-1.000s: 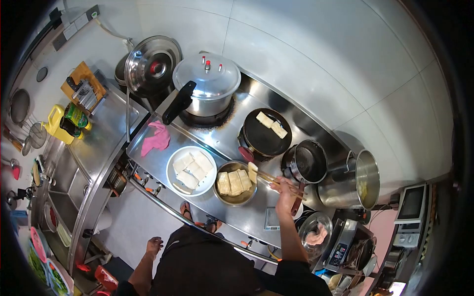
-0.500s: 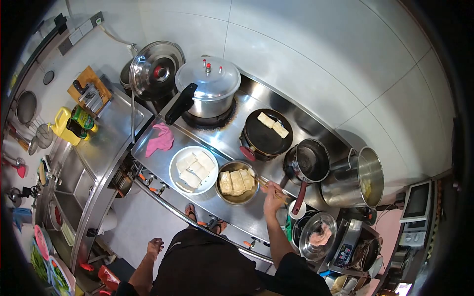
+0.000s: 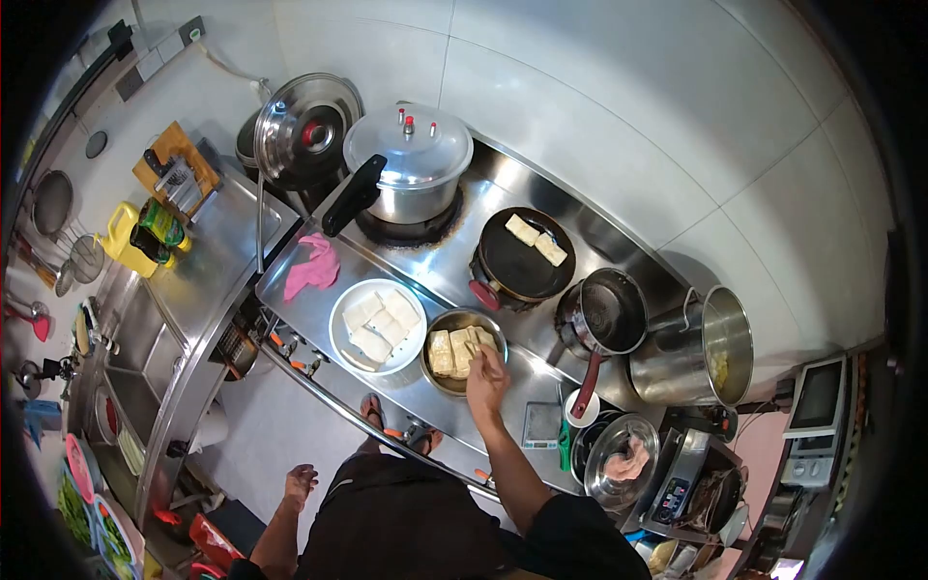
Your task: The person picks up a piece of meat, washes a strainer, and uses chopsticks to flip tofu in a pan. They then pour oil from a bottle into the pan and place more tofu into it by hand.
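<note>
While the right hand (image 3: 488, 380), its grip hidden from me, partly blocks golden rectangular slabs (image 3: 450, 354) in a round steel bowl (image 3: 462, 319) mid-frame, the left hand (image 3: 302, 480) hangs loosely open, lower left; a round white dish (image 3: 338, 324) crowds the bowl.

No wording I can read from here
Around me, the green bottle's label (image 3: 166, 224), the small scale's display (image 3: 539, 445) and the red marks on the cooker's panel (image 3: 671, 499) are too small and blurred to make out.

Steel counter (image 3: 527, 384): pink cloth (image 3: 314, 268), white bowl (image 3: 335, 332), metal bowl (image 3: 448, 387), scale (image 3: 540, 426).
</note>
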A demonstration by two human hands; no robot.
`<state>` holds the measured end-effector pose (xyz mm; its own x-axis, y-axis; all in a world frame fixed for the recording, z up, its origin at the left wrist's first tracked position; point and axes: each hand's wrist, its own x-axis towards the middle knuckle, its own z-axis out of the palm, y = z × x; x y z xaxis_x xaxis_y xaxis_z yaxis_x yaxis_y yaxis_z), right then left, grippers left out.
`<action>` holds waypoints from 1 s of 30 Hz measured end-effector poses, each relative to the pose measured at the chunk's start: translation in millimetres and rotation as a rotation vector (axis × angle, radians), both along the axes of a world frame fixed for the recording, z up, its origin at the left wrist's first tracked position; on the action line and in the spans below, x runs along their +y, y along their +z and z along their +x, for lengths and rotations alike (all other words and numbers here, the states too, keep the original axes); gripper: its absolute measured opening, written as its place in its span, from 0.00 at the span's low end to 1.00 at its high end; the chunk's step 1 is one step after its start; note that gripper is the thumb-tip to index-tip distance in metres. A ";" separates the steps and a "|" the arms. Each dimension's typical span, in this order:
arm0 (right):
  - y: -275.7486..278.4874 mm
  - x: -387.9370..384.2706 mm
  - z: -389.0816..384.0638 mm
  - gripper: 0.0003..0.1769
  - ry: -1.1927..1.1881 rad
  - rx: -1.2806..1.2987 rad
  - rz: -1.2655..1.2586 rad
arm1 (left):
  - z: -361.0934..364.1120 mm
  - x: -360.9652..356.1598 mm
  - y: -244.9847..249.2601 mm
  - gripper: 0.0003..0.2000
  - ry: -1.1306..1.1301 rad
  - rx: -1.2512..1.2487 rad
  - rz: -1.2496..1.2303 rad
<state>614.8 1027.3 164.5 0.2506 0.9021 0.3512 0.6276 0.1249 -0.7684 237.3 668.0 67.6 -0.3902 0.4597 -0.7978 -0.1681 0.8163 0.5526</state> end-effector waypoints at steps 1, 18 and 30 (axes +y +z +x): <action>-13.3 -8.9 11.4 0.10 0.003 0.083 -0.035 | 1.7 -3.0 0.2 0.15 0.010 -0.003 -0.005; -28.0 3.2 74.2 0.11 0.028 0.157 -0.139 | 12.1 -11.8 -2.8 0.14 -0.071 -0.020 -0.034; -11.9 -10.3 64.7 0.11 -0.016 0.228 -0.132 | 3.5 -28.3 -4.5 0.13 -0.017 0.013 -0.030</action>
